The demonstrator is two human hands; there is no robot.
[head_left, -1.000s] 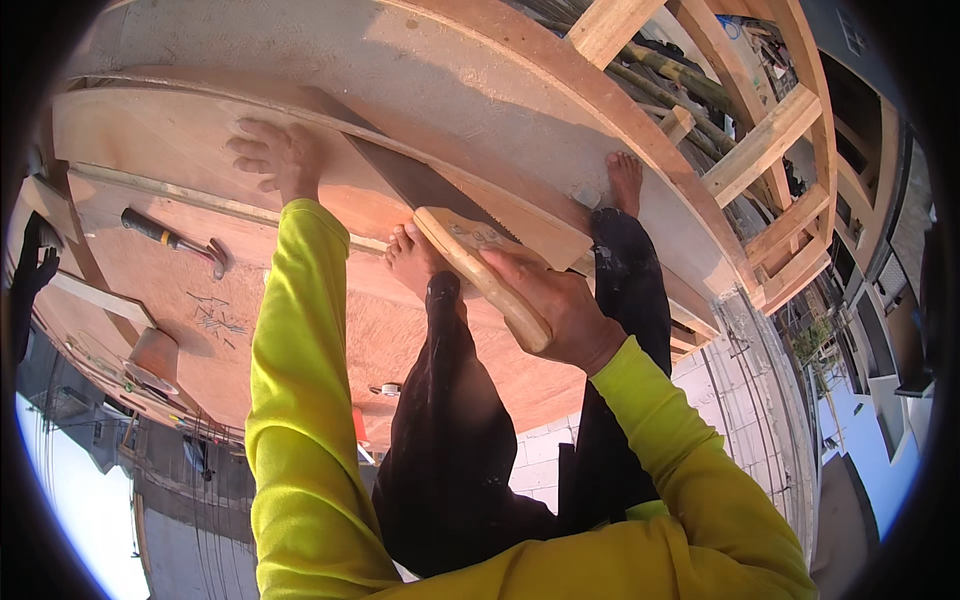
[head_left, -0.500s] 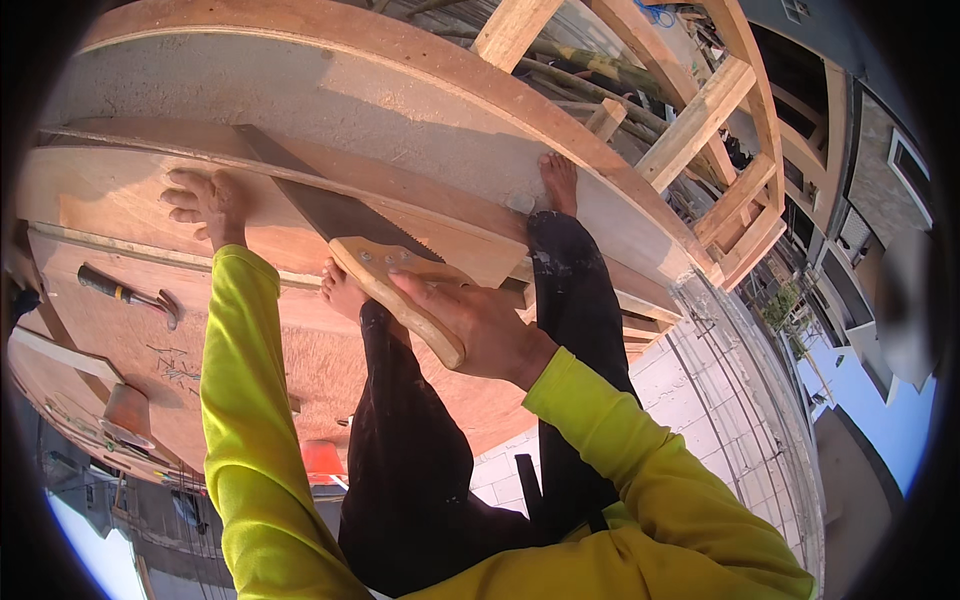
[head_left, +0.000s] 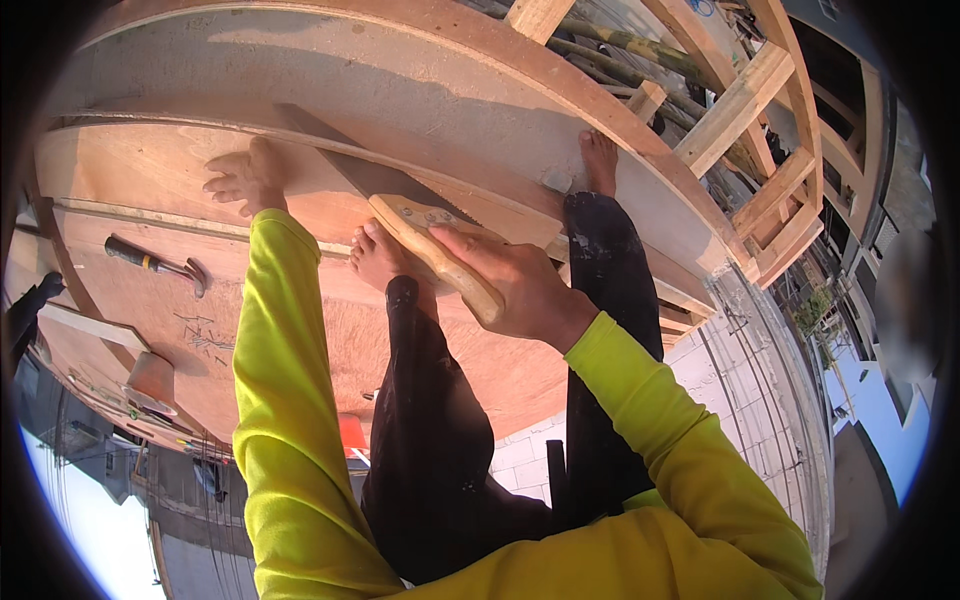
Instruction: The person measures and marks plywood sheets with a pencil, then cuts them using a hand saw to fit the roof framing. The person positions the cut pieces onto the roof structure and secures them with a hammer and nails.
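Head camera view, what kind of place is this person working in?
Probably an outdoor construction site, high up. The right hand works a handsaw across a plywood sheet, a hammer lies nearby, and timber framing overlooks buildings below.

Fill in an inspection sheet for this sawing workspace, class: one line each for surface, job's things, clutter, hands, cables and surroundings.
Surface: plywood sheet, reddish-brown, with pencil marks near its left part.
Job's things: handsaw, wooden handle, blade lying across the plywood and a pale board above it.
Clutter: hammer lying on the plywood; wood offcut at the left edge.
Hands: left hand flat on the plywood, fingers spread; right hand closed round the saw handle. Bare feet rest on the sheet and on the board's edge.
Cables: nothing seen.
Surroundings: timber framing upper right; block wall right; buildings far below.
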